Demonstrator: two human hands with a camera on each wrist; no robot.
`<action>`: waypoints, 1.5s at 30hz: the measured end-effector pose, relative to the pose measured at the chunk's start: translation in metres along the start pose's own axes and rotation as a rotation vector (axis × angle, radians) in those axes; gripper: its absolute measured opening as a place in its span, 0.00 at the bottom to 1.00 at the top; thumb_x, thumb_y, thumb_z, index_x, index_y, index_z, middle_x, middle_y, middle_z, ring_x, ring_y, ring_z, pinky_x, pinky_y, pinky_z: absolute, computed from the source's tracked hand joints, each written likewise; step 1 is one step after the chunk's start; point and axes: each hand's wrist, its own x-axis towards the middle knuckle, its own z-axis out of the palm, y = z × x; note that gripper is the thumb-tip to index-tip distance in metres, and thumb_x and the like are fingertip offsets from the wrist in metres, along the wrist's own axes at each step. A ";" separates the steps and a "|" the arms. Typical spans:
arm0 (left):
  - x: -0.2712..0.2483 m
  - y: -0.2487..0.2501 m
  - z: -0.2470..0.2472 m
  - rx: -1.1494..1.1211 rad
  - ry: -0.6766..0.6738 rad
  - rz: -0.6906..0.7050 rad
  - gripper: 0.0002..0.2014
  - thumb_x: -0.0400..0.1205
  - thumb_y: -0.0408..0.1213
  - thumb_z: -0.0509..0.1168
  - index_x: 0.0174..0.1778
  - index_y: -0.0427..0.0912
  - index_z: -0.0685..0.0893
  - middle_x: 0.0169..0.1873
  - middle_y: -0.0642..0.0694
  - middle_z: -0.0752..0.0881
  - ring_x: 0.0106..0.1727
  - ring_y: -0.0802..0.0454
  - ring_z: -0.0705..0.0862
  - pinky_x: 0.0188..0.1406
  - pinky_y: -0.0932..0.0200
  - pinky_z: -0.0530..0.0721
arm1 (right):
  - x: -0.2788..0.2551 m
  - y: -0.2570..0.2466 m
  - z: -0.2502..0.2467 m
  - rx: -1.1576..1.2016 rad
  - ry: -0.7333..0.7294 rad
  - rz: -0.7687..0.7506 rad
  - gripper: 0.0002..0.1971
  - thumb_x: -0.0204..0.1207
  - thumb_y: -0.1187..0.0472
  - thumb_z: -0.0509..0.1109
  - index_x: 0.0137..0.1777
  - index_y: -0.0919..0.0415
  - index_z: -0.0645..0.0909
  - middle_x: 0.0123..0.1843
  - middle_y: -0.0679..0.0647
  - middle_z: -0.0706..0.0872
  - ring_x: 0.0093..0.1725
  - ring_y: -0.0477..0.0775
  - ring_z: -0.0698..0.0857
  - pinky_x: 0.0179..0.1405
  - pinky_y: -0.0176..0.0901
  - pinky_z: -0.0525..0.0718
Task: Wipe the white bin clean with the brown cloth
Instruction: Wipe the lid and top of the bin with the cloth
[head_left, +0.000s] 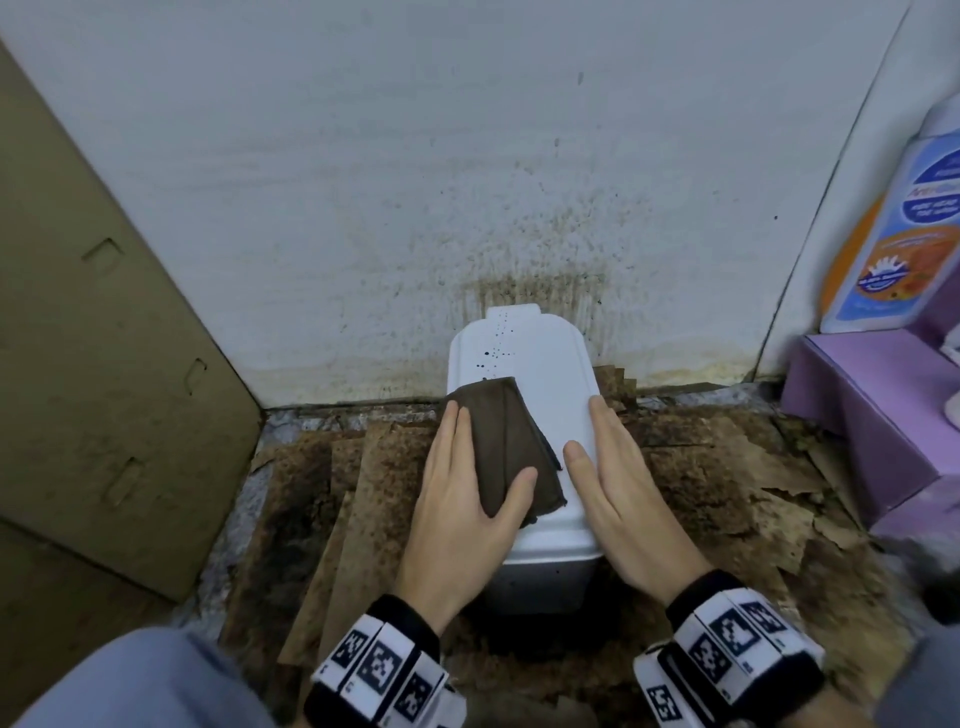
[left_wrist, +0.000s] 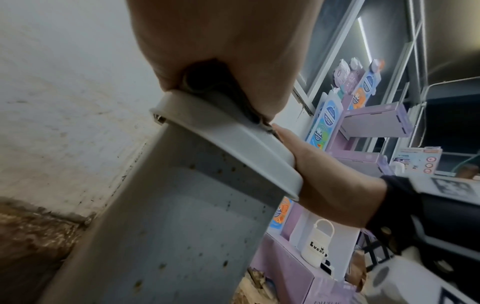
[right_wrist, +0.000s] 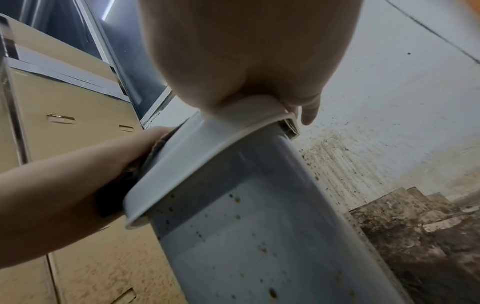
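Observation:
The white bin (head_left: 524, 358) stands against the wall with its lid down, and dark specks dot the far end of the lid. A folded brown cloth (head_left: 511, 441) lies on the lid's left half. My left hand (head_left: 467, 467) presses on it, fingers straight along the left edge and thumb across the cloth. My right hand (head_left: 602, 457) lies flat on the lid's right side. In the left wrist view the cloth (left_wrist: 207, 80) bunches under my palm at the lid's rim (left_wrist: 233, 139). The bin wall (right_wrist: 246, 236) carries brown spots.
A cardboard panel (head_left: 104, 338) leans at the left. The wall (head_left: 519, 234) behind the bin is splattered brown. Stained cardboard sheets (head_left: 363, 493) cover the floor. At the right, a purple display stand (head_left: 872, 405) holds a bottle (head_left: 893, 234).

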 end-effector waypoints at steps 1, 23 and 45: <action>-0.002 0.000 0.000 -0.002 0.004 0.005 0.45 0.85 0.61 0.60 0.91 0.47 0.45 0.89 0.60 0.41 0.87 0.69 0.40 0.82 0.74 0.43 | 0.000 0.000 0.000 -0.001 0.001 0.000 0.36 0.86 0.36 0.46 0.89 0.46 0.38 0.89 0.35 0.39 0.85 0.30 0.38 0.89 0.44 0.43; 0.080 -0.002 -0.016 0.208 -0.448 -0.037 0.37 0.92 0.56 0.44 0.89 0.43 0.32 0.87 0.50 0.27 0.87 0.54 0.28 0.87 0.54 0.37 | 0.003 0.003 -0.002 -0.015 -0.043 -0.024 0.35 0.88 0.38 0.46 0.87 0.43 0.31 0.86 0.30 0.31 0.82 0.24 0.32 0.85 0.36 0.39; 0.134 -0.004 -0.023 0.274 -0.531 -0.004 0.32 0.94 0.50 0.44 0.90 0.48 0.35 0.88 0.44 0.29 0.88 0.42 0.28 0.87 0.44 0.36 | 0.001 -0.003 -0.007 -0.040 -0.059 -0.016 0.36 0.86 0.35 0.45 0.86 0.41 0.30 0.86 0.30 0.31 0.83 0.26 0.32 0.84 0.34 0.38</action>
